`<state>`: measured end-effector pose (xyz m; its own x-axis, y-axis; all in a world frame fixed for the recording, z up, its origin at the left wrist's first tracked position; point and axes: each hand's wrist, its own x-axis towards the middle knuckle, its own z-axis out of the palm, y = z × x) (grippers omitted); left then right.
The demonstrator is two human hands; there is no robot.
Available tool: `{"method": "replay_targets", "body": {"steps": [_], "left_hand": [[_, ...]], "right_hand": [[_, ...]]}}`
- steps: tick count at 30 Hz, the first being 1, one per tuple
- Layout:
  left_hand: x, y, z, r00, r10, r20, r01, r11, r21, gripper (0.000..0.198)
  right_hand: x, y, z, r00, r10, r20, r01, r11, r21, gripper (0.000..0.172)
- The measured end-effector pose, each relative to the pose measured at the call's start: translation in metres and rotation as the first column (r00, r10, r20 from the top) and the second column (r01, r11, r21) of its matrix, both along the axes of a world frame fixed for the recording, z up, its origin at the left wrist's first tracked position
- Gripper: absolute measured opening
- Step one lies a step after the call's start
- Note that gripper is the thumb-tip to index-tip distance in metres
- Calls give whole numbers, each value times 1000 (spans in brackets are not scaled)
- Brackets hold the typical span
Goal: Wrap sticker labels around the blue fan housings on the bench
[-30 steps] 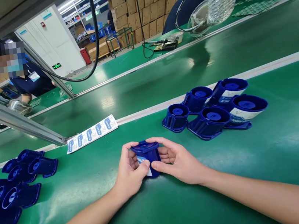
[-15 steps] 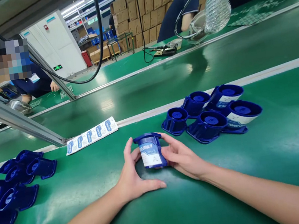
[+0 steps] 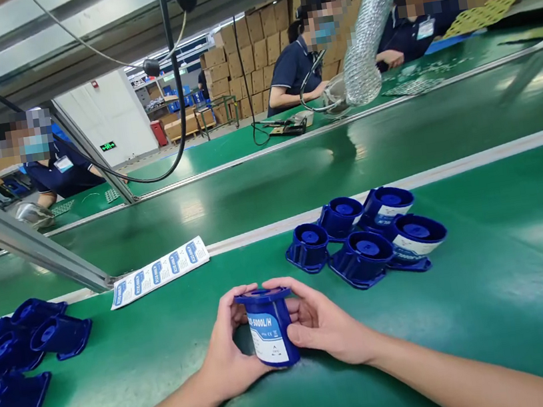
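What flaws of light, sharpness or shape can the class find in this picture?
Head view: pale glare on the green table; head view: the label on the blue part has readable large letters, but fine print too small to read; head view: the white edge strip slants upward rightward.

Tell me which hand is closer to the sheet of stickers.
Left. The left hand is to the right of the sheet of stickers, nearer the person; the right hand is farther right, across the blue piece.
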<state>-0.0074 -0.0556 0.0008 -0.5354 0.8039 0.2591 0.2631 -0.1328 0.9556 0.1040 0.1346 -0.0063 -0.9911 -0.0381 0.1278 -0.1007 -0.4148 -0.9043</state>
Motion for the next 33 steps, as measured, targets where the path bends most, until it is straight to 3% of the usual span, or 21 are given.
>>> {"method": "replay_targets", "body": {"steps": [5, 10, 12, 16, 23, 29, 33], "left_hand": [[1, -1, -1, 999, 13, -36, -14, 1000, -26, 100], [9, -1, -4, 971, 94, -221, -101, 995, -22, 91], [12, -1, -3, 982, 91, -166, -97, 995, -29, 84], [17, 1, 4, 995, 90, 36, -87, 993, -83, 85], [12, 0, 9, 992, 99, 82, -92, 992, -83, 85], [4, -3, 1, 996, 53, 68, -55, 998, 14, 99], [5, -3, -2, 999, 37, 10, -38, 998, 52, 99]], "right_hand": [[2, 1, 5, 1000, -8, 18, 8, 1000, 21, 74], [3, -3, 8, 994, -109, 32, 108, 994, 21, 58], [2, -4, 6, 989, -137, 60, 136, 990, 32, 59], [-4, -2, 1, 985, -128, 119, 122, 991, 56, 70], [-4, 5, 4, 996, 1, 84, -10, 994, 108, 84], [2, 3, 8, 998, 28, 58, -40, 978, 203, 138], [5, 1, 10, 997, 11, 79, -30, 967, 252, 146]]}}
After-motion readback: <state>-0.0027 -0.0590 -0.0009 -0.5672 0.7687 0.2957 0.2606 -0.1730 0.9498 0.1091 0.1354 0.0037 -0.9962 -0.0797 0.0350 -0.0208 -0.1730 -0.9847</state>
